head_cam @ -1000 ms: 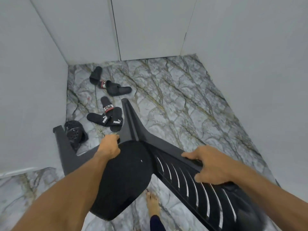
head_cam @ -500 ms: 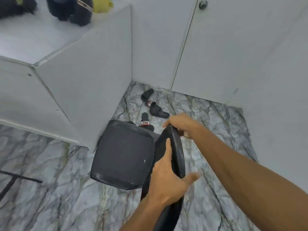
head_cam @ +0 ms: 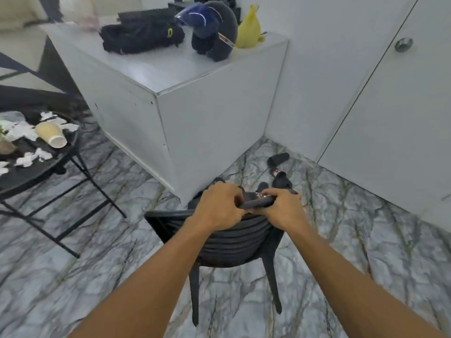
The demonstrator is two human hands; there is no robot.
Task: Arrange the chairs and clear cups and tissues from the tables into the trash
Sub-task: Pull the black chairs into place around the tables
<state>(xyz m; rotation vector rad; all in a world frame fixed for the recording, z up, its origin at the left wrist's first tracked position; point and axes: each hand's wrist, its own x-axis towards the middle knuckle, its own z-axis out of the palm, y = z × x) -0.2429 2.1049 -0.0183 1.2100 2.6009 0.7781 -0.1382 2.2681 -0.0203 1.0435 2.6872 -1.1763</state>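
Observation:
A black slatted chair (head_cam: pixel 229 242) stands upright on the marble floor in front of me, its back facing me and two rear legs showing. My left hand (head_cam: pixel 218 207) and my right hand (head_cam: pixel 280 208) both grip the top rail of the chair's back, side by side. At the far left a round black table (head_cam: pixel 36 167) carries a tipped paper cup (head_cam: pixel 51 134) and several crumpled white tissues (head_cam: pixel 23 131). The chair's seat is hidden behind its back.
A white cabinet (head_cam: pixel 195 123) stands just beyond the chair, with black bags (head_cam: pixel 141 32), a helmet (head_cam: pixel 210 28) and a yellow bag (head_cam: pixel 249 28) on top. Black slippers (head_cam: pixel 278 167) lie on the floor by the white closet doors (head_cam: pixel 390 118).
The chair has gone from lying tipped on the floor to standing upright. Both hands have shifted to its top rail, and my view has swung left to take in the table.

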